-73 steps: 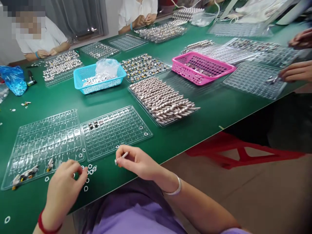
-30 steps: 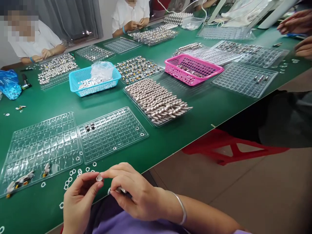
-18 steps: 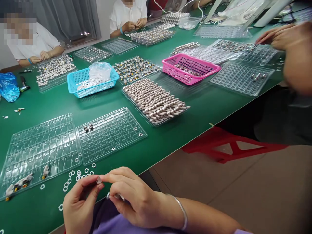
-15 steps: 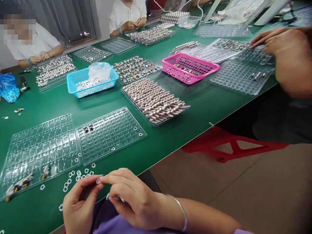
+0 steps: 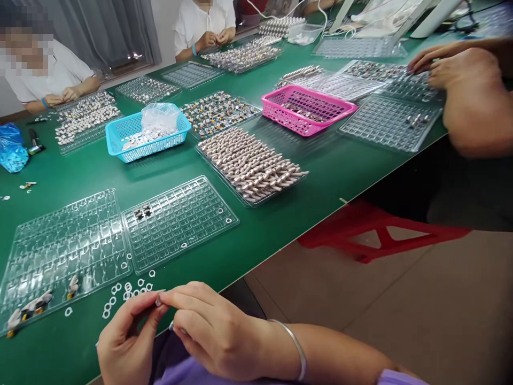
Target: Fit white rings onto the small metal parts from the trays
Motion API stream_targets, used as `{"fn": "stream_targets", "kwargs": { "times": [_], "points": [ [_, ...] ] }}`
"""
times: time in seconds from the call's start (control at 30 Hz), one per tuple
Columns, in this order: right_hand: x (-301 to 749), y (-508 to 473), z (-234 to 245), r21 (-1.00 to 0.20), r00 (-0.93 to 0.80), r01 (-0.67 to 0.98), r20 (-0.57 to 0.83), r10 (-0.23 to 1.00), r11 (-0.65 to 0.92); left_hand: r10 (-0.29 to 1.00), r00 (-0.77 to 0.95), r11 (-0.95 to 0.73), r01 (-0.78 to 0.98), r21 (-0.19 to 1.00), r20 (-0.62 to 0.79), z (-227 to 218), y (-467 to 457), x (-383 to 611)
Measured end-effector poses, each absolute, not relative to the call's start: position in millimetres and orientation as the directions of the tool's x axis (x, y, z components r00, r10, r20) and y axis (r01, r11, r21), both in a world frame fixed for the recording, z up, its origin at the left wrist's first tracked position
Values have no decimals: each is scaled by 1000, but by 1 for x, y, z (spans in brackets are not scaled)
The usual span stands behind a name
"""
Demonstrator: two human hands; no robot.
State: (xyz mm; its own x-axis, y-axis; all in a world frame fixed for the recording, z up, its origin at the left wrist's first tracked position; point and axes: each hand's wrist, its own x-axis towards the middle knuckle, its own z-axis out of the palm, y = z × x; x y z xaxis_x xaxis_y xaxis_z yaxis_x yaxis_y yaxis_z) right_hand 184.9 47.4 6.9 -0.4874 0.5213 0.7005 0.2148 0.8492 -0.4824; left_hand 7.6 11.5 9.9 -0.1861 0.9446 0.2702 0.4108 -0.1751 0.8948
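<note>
My left hand [image 5: 126,342] and my right hand [image 5: 212,331] meet at the near edge of the green table [image 5: 320,171], fingertips touching. Both pinch a small silvery part [image 5: 158,302] between them; a thin metal pin [image 5: 173,325] lies in my right hand's lower fingers. Several small white rings [image 5: 128,291] lie loose on the table just beyond my hands. Behind them sit two clear plastic trays: the left tray [image 5: 60,251] holds a few finished pieces at its near corner, the right tray [image 5: 178,222] holds two dark pieces at its far left.
A tray of pinkish metal pins [image 5: 250,166], a blue basket [image 5: 146,133] with a plastic bag, and a pink basket [image 5: 308,109] stand further back. Other people's hands [image 5: 452,64] work at right; two more people sit at the far side. A red stool [image 5: 380,235] stands below.
My left hand picked a ring from the table and came up to meet my right hand. Both hands drew toward me off the table edge. The camera view shifted slightly right.
</note>
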Motion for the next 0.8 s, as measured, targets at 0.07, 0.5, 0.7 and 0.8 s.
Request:
{"fn": "stream_targets", "kwargs": {
  "times": [0.07, 0.5, 0.7, 0.8],
  "points": [
    [185, 48, 6, -446, -508, 237, 700, 501, 863, 938, -184, -193, 424, 885, 292, 9, 11, 6],
    [193, 57, 17, -654, -419, 72, 665, 618, 753, 952, -303, 31, 213, 977, 35, 6, 19, 4],
    [187, 66, 22, -923, -358, -67, 377, 854, 379, 957, -288, 30, 183, 983, 24, 11, 19, 7],
    [179, 67, 20, -959, -376, -100, 282, 882, 264, 958, -279, -6, 219, 976, 68, 15, 16, 12]
  ]
}}
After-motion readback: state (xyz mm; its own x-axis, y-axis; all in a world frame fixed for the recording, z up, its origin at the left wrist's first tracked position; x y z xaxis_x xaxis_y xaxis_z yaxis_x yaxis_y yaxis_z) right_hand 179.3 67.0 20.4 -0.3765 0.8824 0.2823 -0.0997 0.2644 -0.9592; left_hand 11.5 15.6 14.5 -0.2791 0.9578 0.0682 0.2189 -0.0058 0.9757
